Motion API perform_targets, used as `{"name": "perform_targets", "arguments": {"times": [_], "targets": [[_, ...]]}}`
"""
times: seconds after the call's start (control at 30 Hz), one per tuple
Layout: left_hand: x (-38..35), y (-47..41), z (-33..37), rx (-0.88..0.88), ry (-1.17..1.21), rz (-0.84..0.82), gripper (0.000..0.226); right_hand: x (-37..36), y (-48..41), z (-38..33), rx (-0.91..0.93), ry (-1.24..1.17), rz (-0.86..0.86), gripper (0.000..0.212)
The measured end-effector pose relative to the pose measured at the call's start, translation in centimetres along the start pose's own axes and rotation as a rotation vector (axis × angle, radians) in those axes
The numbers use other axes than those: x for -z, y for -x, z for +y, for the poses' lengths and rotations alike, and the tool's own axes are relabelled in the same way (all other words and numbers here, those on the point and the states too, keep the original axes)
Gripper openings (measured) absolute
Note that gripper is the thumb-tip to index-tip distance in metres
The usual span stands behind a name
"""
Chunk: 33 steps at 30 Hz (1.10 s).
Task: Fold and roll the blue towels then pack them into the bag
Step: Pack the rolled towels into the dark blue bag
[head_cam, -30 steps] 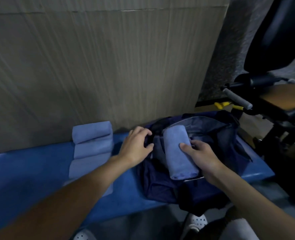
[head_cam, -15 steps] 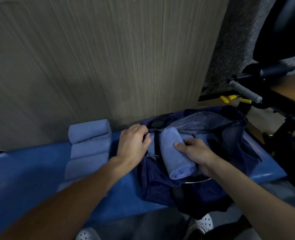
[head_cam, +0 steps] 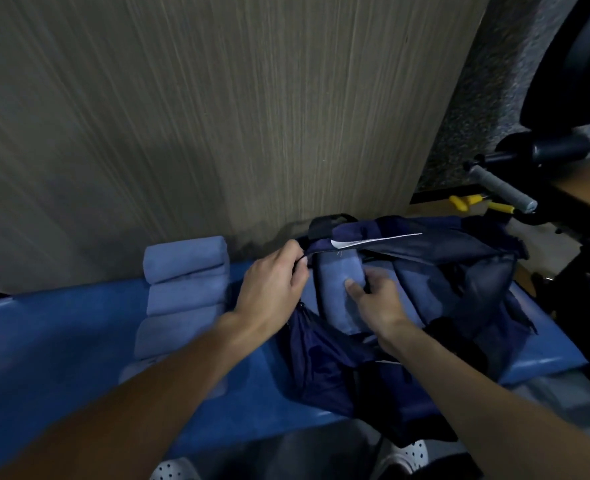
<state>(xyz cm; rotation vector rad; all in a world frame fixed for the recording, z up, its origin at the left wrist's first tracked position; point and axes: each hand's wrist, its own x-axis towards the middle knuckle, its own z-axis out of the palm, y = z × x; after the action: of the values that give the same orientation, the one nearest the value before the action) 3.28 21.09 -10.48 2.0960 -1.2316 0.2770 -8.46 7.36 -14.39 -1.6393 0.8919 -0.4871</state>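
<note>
A dark navy fabric bag (head_cam: 435, 268), soft and crumpled, lies open on a bright blue padded bench (head_cam: 61, 341) with a smooth, vinyl-like cover. Inside the opening sits a rolled pale blue terry towel (head_cam: 336, 271), a plump cylinder lying lengthwise, its far end tucked under the bag's raised rim. More pale blue cloth (head_cam: 421, 292) shows just beside it, deeper in the bag and partly veiled by dark mesh. The left hand (head_cam: 272, 285) grips the bag's rim at the near left of the opening, fingers curled close together and pinching the fabric against the thumb. The right hand (head_cam: 376, 303) holds the roll in the bag, thumb lying flat on top and the other fingers wrapped over its right side, though these are blurred. The raised flap carries a white swoosh-shaped mark (head_cam: 366, 241), and no lettering can be read. A black strap handle (head_cam: 324, 225) loops up at the bag's far edge. To the left, apart from the bag, a row of rolled pale blue towels (head_cam: 186, 289) lies side by side on the bench, the nearest one partly hidden by the left forearm. Behind stands a grey-brown wood-grain panel (head_cam: 217, 116). At the right are a grey foam-covered bar (head_cam: 501, 185) and a small yellow part (head_cam: 463, 201). White perforated shoes (head_cam: 407, 460) show below the bench.
</note>
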Motion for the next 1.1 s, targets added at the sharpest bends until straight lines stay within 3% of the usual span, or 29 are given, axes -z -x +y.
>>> {"name": "perform_targets", "arguments": {"times": [0.13,0.23,0.3,0.37,0.47,0.53,0.63,0.77,0.87,1.1], "targets": [[0.0,0.5,-0.5,0.054,-0.018,-0.024,0.019,-0.3,1.2,-0.4,-0.063,-0.094,-0.227,0.041],[-0.2,0.5,-0.2,0.068,0.016,-0.021,0.019,0.4,1.6,-0.8,-0.155,-0.294,-0.329,0.037],[-0.3,0.5,-0.1,0.068,0.033,-0.027,0.017,0.4,1.7,-0.8,-0.151,-0.277,-0.304,0.037],[-0.1,0.9,-0.4,0.041,0.044,-0.082,0.021,0.0,1.8,-0.6,-0.082,-0.105,-0.28,0.032],[0.0,1.6,-1.8,-0.09,-0.043,-0.303,0.048,-0.1,1.7,-0.5,-0.044,0.018,-0.252,0.031],[0.0,2.0,-3.0,-0.172,-0.097,-0.399,0.054,0.1,1.5,-0.6,-0.077,0.005,-0.281,0.028],[-0.1,2.0,-4.1,-0.202,-0.143,-0.408,0.056,0.0,1.6,-0.4,-0.135,-0.11,-0.327,0.027],[0.4,2.0,-4.5,-0.105,-0.158,-0.482,0.081,-0.4,1.6,-0.4,-0.092,0.046,-0.33,0.039],[0.6,2.2,-4.6,-0.122,-0.17,-0.48,0.085,-0.6,1.7,-0.1,-0.081,0.089,-0.23,0.056],[0.8,2.6,-4.4,-0.105,-0.041,-0.441,0.084,-0.8,1.7,-0.2,-0.077,0.087,-0.357,0.026]]}}
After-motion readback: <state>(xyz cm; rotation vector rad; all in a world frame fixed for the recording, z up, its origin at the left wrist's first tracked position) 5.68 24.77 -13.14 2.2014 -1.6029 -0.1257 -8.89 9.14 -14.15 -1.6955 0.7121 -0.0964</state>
